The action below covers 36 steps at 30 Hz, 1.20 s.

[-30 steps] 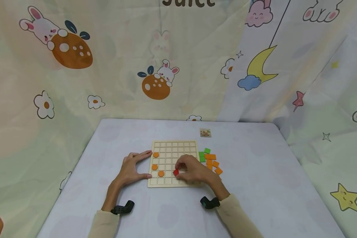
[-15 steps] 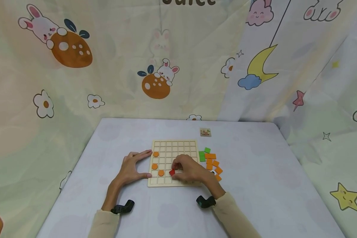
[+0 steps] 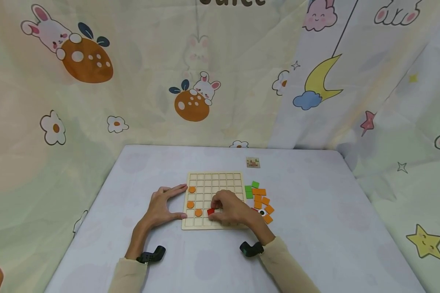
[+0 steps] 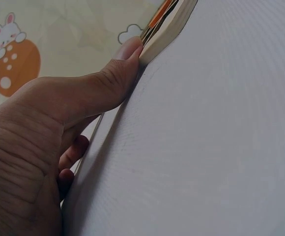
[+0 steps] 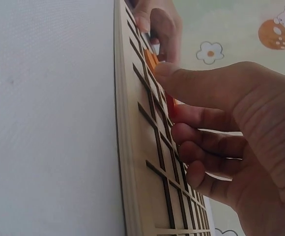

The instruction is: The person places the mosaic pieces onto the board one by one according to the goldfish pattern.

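Observation:
A wooden grid board [image 3: 220, 179] lies on the table, with three orange round tiles [image 3: 198, 213] in cells toward its left side. My right hand [image 3: 232, 208] pinches a red square tile [image 3: 210, 211] between thumb and index finger, low over the board's middle cells. In the right wrist view the red tile [image 5: 171, 104] shows between the fingertips, close to the grid. My left hand [image 3: 162, 207] rests against the board's left edge, thumb and fingers spread. Its thumb [image 4: 103, 88] touches the board's edge in the left wrist view.
Right of the board lie green square tiles [image 3: 249, 192], several orange square tiles [image 3: 265, 201] and a round eye tile [image 3: 262, 212], partly behind the right wrist. A small patterned card [image 3: 253, 162] lies beyond the board. A printed cloth hangs behind the table.
My right hand has moved left across the board with the red tile and turned it a little. The eye tile has come into view behind the wrist. My left hand has stayed put.

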Motion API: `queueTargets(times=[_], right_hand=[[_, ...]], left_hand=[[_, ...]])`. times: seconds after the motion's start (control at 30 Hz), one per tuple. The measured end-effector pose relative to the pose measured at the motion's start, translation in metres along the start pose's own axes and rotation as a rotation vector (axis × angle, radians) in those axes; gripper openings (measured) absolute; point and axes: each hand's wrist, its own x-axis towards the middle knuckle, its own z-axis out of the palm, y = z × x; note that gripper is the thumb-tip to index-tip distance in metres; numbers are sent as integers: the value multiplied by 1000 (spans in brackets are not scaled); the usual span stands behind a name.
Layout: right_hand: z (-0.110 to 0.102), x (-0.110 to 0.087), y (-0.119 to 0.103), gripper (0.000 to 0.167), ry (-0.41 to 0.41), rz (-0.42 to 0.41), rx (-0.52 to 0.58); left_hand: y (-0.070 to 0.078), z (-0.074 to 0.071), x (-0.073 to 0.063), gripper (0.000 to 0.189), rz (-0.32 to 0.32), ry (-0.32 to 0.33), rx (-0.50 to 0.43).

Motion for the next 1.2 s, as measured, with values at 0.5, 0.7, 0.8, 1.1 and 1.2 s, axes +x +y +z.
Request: queueTargets(times=[0.5, 0.7, 0.8, 1.1, 1.2], right_hand=[[5, 1, -5, 16, 22, 3, -29], [3, 1, -5, 28, -19, -63, 9], [2, 2, -4, 25, -44, -110, 18], [0, 6, -1, 16, -58, -155, 2], [0, 7, -1, 16, -55, -134, 2]], left_hand=[[-2, 1, -2, 100, -8, 1, -7], [-1, 0, -1, 100, -2, 1, -12], [-1, 0, 0, 99, 5, -1, -14], [-2, 0, 1, 99, 4, -5, -8], [-2, 0, 1, 100, 1, -6, -14]])
